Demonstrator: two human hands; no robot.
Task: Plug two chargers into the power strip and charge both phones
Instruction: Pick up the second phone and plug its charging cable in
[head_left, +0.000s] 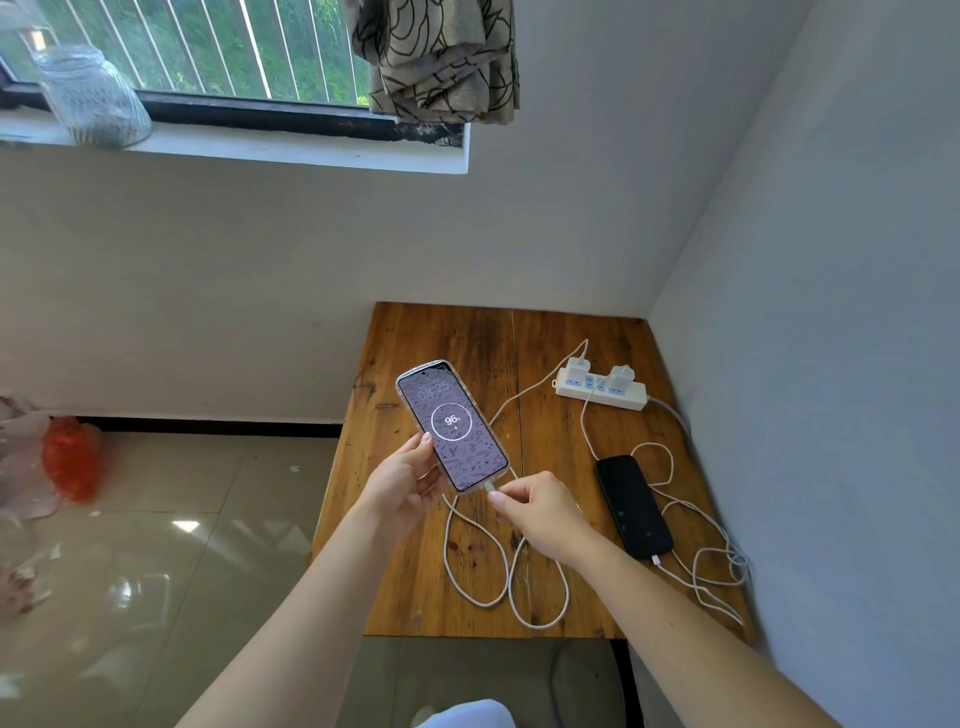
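Left hand grips the lit phone by its lower left edge, screen up, raised over the near-left part of the wooden table. Right hand pinches the white connector at the phone's bottom port between thumb and forefinger. Screen reads 96 with a ring round it, so I judge the plug seated and charging.

Black phone lies flat on the right side of the table, screen dark, its cable plugged at the near end. Both chargers sit in the power strip at the back right. I log the task as nearly done; the lit phone is not yet set down.

Risks: the lit phone's cable lies in loose loops under and near both hands; a lowering wrist could snag a loop and pull the connector out. One loop reaches almost to the near table edge and may slide off, dragging.

Room: bare wood left of the loops and behind the phone, toward the wall. Left edge is close beneath the left hand, so set-down should go inward. Right wall hems the black phone's side.
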